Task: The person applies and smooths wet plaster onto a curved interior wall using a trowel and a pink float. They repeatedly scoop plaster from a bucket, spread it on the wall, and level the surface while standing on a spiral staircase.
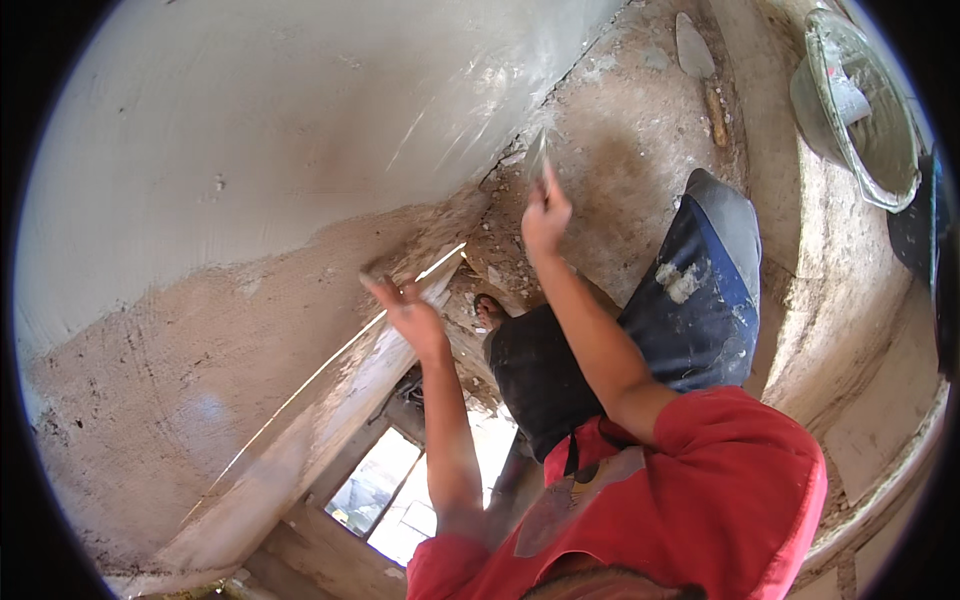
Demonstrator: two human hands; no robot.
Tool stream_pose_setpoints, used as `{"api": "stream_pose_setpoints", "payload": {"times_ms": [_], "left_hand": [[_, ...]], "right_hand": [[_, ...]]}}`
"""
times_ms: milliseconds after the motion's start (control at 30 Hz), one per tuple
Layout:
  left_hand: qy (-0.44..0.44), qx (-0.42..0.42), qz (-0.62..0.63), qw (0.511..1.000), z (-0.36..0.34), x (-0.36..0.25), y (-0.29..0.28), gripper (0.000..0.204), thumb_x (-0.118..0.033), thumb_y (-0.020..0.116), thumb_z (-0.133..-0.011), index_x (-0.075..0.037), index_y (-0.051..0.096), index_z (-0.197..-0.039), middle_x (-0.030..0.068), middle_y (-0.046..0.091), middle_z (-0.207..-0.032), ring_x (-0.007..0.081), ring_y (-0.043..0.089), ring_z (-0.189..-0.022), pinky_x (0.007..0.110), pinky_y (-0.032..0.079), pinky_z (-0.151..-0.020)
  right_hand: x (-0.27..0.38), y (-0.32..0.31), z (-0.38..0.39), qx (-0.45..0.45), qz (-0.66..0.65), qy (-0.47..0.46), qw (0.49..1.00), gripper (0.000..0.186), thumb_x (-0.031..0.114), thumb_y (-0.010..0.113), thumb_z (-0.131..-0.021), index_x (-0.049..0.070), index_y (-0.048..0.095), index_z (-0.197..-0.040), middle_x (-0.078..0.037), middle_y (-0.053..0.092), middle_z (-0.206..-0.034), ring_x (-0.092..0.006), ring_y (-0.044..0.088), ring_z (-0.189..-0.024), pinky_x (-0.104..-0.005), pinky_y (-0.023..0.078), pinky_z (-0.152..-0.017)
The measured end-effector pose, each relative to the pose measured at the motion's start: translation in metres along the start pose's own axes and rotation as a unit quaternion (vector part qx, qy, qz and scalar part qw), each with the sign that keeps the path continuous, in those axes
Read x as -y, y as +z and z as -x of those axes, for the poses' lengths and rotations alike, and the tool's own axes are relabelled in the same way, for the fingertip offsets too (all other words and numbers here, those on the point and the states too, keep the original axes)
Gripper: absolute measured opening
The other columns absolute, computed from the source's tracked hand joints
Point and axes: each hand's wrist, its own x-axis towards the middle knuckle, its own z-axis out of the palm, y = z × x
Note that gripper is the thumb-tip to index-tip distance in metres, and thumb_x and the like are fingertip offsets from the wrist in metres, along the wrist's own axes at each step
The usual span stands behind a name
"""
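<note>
My right hand is closed around the handle of a trowel, its blade pointing away from me beside the foot of the wall. My left hand is raised by the wall's lower edge, fingers stretched out and somewhat blurred, with nothing visible in it. Smooth grey plaster coats the upper wall; below it lies a rough brown area. Along the wall's edge runs a thin pale line, passing close to my left hand; I cannot tell whether it is a string or a strip.
A second trowel with a wooden handle lies on the dusty floor ahead. To the far right stands a bucket smeared with grey mix. My bent, plaster-spotted knee is at the right, and a bright window opening is at the bottom.
</note>
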Motion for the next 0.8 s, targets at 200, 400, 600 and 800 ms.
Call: {"api": "stream_pose_setpoints", "payload": {"times_ms": [200, 400, 600, 800], "left_hand": [[0.344, 0.142, -0.456, 0.808, -0.013, 0.029, 0.013, 0.075, -0.026, 0.057, -0.102, -0.001, 0.022, -0.163, 0.0239, 0.017, -0.171, 0.0406, 0.011, -0.159, 0.067, 0.005, -0.123], [0.391, 0.145, -0.493, 0.764, -0.069, 0.071, -0.027, 0.075, -0.031, 0.06, -0.099, -0.008, 0.028, -0.163, 0.0146, 0.027, -0.17, 0.0412, 0.021, -0.156, 0.076, 0.01, -0.116], [0.423, 0.235, -0.418, 0.769, -0.091, 0.085, -0.038, 0.073, -0.03, 0.058, -0.099, -0.01, 0.03, -0.163, 0.0087, 0.027, -0.171, 0.0348, 0.029, -0.155, 0.071, 0.028, -0.113], [0.467, 0.2, -0.404, 0.761, -0.102, 0.107, -0.017, 0.08, -0.031, 0.06, -0.096, -0.009, 0.025, -0.165, 0.0083, 0.026, -0.171, 0.0315, 0.022, -0.158, 0.065, 0.015, -0.121]], "right_hand": [[0.002, -0.002, -0.133, -0.018, -0.11, 0.033, 0.993, 0.045, 0.003, 0.064, -0.094, 0.008, 0.066, -0.139, 0.001, 0.063, -0.087, -0.0121, 0.056, -0.077, -0.0298, 0.049, -0.074], [0.048, 0.004, -0.174, -0.109, -0.246, 0.021, 0.963, 0.011, 0.013, 0.064, -0.092, 0.005, 0.071, -0.095, -0.002, 0.065, -0.084, -0.0156, 0.059, -0.07, -0.0343, 0.048, -0.06], [0.176, 0.017, -0.188, -0.169, -0.2, 0.086, 0.961, 0.025, 0.029, 0.064, -0.097, 0.006, 0.07, -0.101, -0.006, 0.068, -0.086, -0.0182, 0.06, -0.066, -0.0382, 0.047, -0.054], [0.234, -0.034, -0.176, -0.078, -0.156, 0.021, 0.984, 0.037, 0.039, 0.061, -0.1, 0.006, 0.07, -0.113, -0.011, 0.072, -0.094, -0.0232, 0.066, -0.072, -0.0401, 0.051, -0.057]]}}
